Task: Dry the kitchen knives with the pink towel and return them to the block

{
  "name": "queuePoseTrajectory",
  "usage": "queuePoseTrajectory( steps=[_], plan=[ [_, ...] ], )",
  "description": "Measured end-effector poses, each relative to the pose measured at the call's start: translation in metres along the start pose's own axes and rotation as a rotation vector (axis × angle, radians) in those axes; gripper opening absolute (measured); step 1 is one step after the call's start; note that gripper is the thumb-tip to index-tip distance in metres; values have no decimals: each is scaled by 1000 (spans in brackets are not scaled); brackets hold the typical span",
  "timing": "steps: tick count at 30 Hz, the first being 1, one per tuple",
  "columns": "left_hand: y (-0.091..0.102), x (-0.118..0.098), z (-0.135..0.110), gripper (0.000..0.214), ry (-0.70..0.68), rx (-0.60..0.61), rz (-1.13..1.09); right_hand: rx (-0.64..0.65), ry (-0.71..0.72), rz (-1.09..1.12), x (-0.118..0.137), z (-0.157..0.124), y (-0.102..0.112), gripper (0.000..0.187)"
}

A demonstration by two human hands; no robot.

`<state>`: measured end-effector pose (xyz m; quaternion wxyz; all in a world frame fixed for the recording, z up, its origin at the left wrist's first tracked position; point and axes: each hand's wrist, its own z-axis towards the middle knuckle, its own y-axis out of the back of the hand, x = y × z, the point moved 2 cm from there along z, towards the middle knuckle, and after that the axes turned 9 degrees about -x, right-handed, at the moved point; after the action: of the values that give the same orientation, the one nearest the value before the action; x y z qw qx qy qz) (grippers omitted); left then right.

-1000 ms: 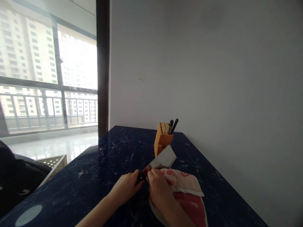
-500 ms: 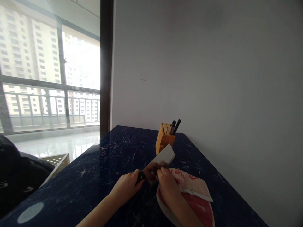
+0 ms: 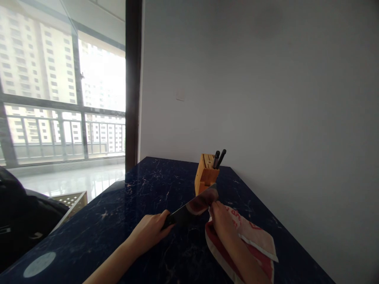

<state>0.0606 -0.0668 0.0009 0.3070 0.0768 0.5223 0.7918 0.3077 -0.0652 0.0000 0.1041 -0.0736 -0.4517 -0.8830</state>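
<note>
My left hand [image 3: 151, 232] is closed round the black handle of a cleaver [image 3: 194, 204], whose broad, shiny blade points away to the upper right. At the blade's lower edge near its far end is my right hand [image 3: 223, 223], its fingers pinched on a corner of a red and white towel [image 3: 260, 236] with red lettering. The rest of the towel hangs below and to the right of that hand. Just behind the blade stands a wooden knife block [image 3: 205, 173], with two black handles [image 3: 219, 157] sticking up from it.
All this is over a dark blue marbled table [image 3: 142, 189], with a pale round spot [image 3: 39, 264] at its near left. A grey wall [image 3: 266, 110] runs along the back and right. A black bag-like thing [image 3: 20, 221] and a perforated beige panel [image 3: 69, 201] stand left of the table.
My right hand has slid with the towel to the right, towards the blade's far end. The cleaver has tilted so its face shows narrower, and my left hand has shifted slightly left.
</note>
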Motion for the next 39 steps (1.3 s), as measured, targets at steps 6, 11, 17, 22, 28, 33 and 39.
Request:
queuePoseTrajectory(
  steps=[6,11,17,22,28,33,39],
  plan=[
    [19,19,-1,25,77,30,-125,-6,-73,82,-1,0,11,27],
    [34,27,-1,27,94,-34,-292,-7,-68,109,-3,-1,6,27],
    [33,26,1,28,204,-126,-620,-66,12,96,11,-2,17,29],
    [12,5,3,29,368,-211,-949,-70,48,250,44,-10,30,21],
    [3,-31,2,33,450,-285,-1119,204,54,701,81,-32,33,39],
    [-1,-48,-6,41,547,-230,-1289,371,-37,982,96,-40,26,38],
    [-10,-43,-4,48,516,-132,-1374,379,-64,1079,94,-33,23,38]
  ],
)
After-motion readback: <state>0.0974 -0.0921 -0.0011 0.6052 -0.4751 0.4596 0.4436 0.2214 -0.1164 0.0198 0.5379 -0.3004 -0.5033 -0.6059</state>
